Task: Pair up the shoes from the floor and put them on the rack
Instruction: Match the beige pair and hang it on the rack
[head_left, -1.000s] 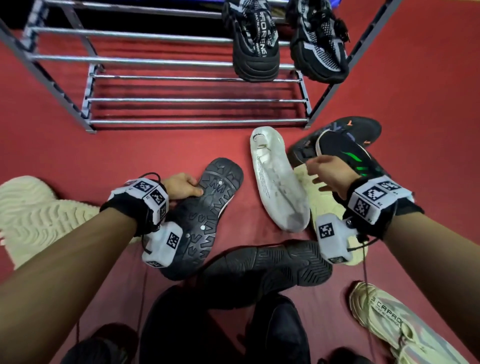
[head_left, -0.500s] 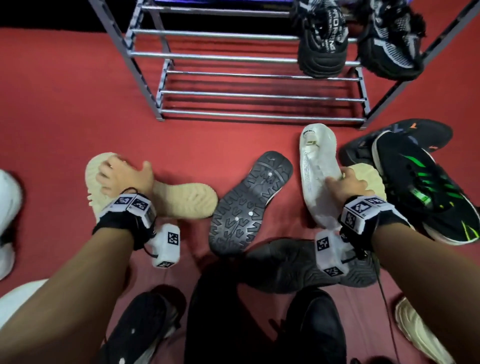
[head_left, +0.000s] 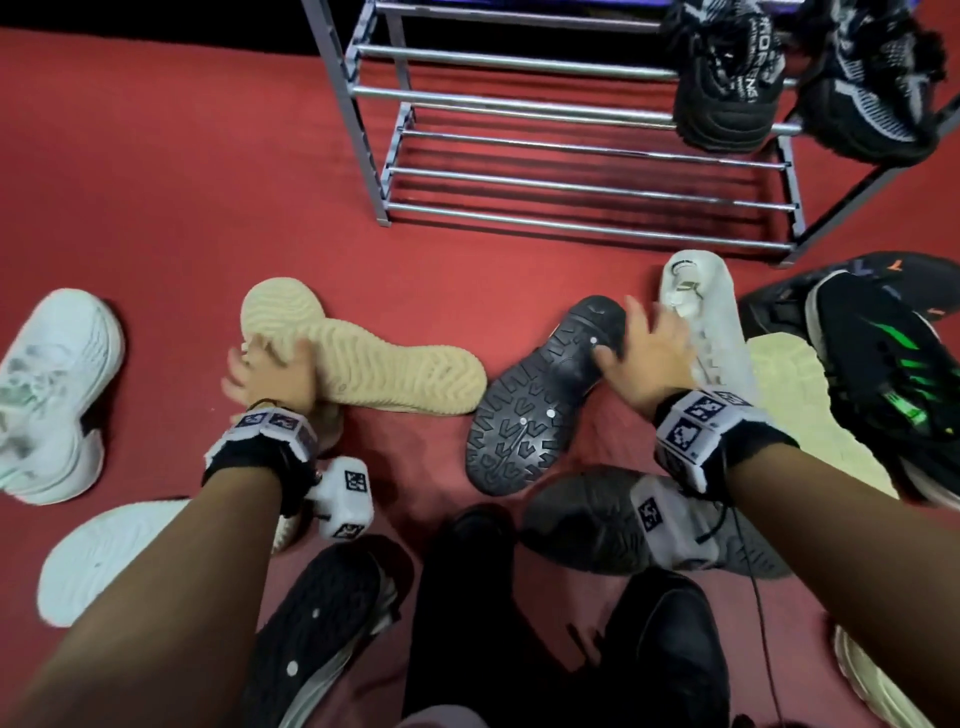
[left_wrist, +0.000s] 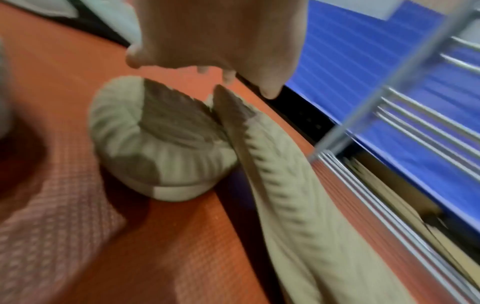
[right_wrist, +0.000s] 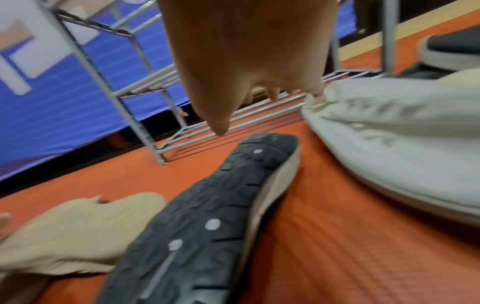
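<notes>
right hand (head_left: 647, 358) moved from white shoe (head_left: 711, 322) onto black sole (head_left: 540, 395).

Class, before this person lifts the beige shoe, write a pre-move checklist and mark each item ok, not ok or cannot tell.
1. Left hand on the beige shoe: ok, at its heel end.
2. Firm grip on it: cannot tell, blurred.
3. Right hand free: ok, fingers spread above the black-soled shoe.
4. Matching beige shoe located: ok, partly under other shoes.
5. Free space on the rack: ok, lower bars bare.
</notes>
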